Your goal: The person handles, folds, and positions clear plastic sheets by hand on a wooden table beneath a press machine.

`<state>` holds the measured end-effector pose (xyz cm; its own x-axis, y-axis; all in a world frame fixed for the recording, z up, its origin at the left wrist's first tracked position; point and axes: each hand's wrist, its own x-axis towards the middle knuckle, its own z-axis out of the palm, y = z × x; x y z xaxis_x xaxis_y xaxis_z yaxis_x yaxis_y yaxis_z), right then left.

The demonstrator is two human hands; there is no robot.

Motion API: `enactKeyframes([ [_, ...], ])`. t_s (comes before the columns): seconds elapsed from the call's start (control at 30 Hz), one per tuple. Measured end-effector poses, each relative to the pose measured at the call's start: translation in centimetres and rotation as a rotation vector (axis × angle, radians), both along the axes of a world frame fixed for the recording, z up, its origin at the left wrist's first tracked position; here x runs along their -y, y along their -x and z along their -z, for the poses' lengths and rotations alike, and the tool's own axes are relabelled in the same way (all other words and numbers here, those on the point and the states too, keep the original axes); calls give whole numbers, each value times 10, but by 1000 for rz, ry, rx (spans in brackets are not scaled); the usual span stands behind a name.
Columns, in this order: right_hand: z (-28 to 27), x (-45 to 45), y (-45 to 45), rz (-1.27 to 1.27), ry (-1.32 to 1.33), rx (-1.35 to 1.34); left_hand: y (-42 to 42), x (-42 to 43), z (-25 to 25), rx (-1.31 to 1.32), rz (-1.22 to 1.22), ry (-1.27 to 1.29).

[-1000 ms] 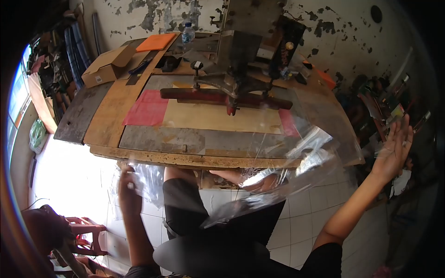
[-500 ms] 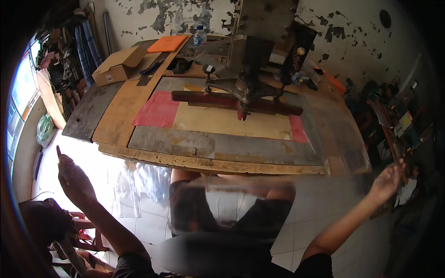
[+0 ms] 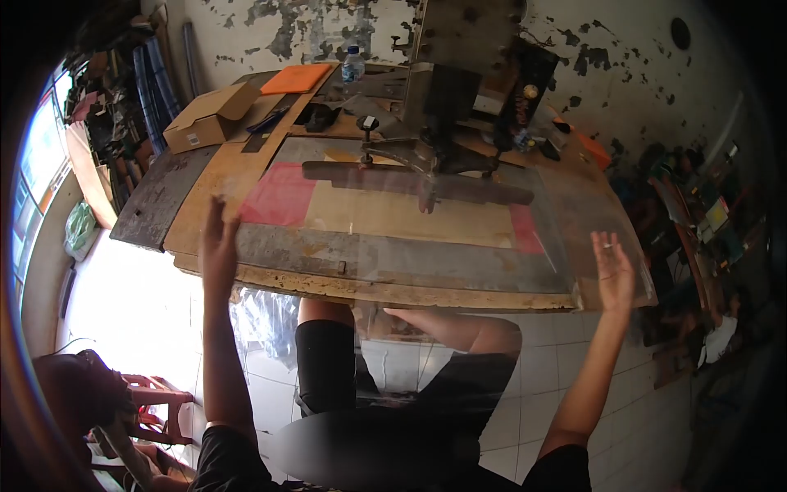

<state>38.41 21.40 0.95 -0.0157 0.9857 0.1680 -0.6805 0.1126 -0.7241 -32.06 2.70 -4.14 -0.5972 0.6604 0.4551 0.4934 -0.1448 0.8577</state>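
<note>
A clear plastic sheet (image 3: 459, 266) hangs between my hands, in front of the table; the bench and my legs show hazily through it, and its edges are hard to make out. My left hand (image 3: 219, 250) is raised at the table's front left edge, fingers stretched upward and apart. On the other side my right hand (image 3: 613, 275) is up with its palm showing and fingers spread; whether it touches the sheet I cannot tell. Beyond them, a pale yellow panel (image 3: 369, 217) with red ends lies on the grey plate (image 3: 303, 250), under the machine's long dark bar (image 3: 336, 171).
The press machine (image 3: 467, 49) stands at the back of the wooden table (image 3: 205, 197). A cardboard box (image 3: 205, 119), an orange folder (image 3: 297, 79) and a water bottle (image 3: 353, 66) are on its far left. Another person (image 3: 78, 402) sits low at left by a red stool (image 3: 160, 402).
Both hands have come inward and up toward the table, the left moving right and the right moving left. Their fingers have straightened. The clear sheet has shifted forward over the table's front.
</note>
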Motion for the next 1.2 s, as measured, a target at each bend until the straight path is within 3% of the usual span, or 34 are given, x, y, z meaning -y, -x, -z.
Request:
enactKeyframes([
  [0.03,7,-1,9,-6,2,1,-6,-7,10,-122,-56,160],
  [0.07,16,2,27,57,168,-67,-16,-14,18,-243,-113,320],
  [0.1,24,4,43,121,334,-133,-22,-20,30,-240,-121,323],
  [0.13,33,5,52,112,335,-130,-27,-23,43,-432,-184,432],
  [0.17,45,7,58,280,271,16,-33,-25,50,-625,-246,542],
  [0.23,58,7,66,592,185,243,-45,-22,38,-589,-224,548],
  [0.27,51,13,79,587,191,245,-49,-19,31,-556,-194,552],
  [0.33,24,36,116,748,-60,716,-51,-18,27,-601,-182,568],
  [0.4,25,39,141,748,-395,1191,-60,-23,21,-645,-167,580],
  [0.47,29,38,168,546,-725,1558,-83,-36,11,-678,-128,503],
  [0.5,30,41,188,419,-758,1703,-94,-42,5,-677,-129,509],
  [0.53,31,44,202,285,-791,1843,-105,-50,-1,-691,98,433],
  [0.57,39,39,206,276,-796,1843,-112,-57,-5,-697,322,353],
  [0.63,61,27,213,17,-656,1980,-111,-81,9,-776,426,339],
  [0.67,63,21,213,11,-664,1981,-111,-93,13,-855,534,318],
  [0.73,65,12,206,47,-721,1950,-113,-106,-10,-755,548,309],
  [0.8,53,7,207,19,-690,1891,-106,-128,-31,-811,662,516],
  [0.87,32,2,212,1,-662,1831,-97,-153,-27,-880,701,400],
  [0.93,10,-7,220,-35,-644,1970,-102,-169,-47,-872,849,730],
  [1.0,1,-31,227,-66,-730,1960,-101,-183,-43,-873,885,721],
  [1.07,-3,-48,229,-95,-811,1952,-99,-193,-41,-778,1047,792],
  [1.13,-3,-68,234,-252,-783,1954,-93,-196,-38,-751,1047,781],
  [1.2,22,-78,231,-232,-866,1870,-81,-197,-34,-503,1153,833],
])
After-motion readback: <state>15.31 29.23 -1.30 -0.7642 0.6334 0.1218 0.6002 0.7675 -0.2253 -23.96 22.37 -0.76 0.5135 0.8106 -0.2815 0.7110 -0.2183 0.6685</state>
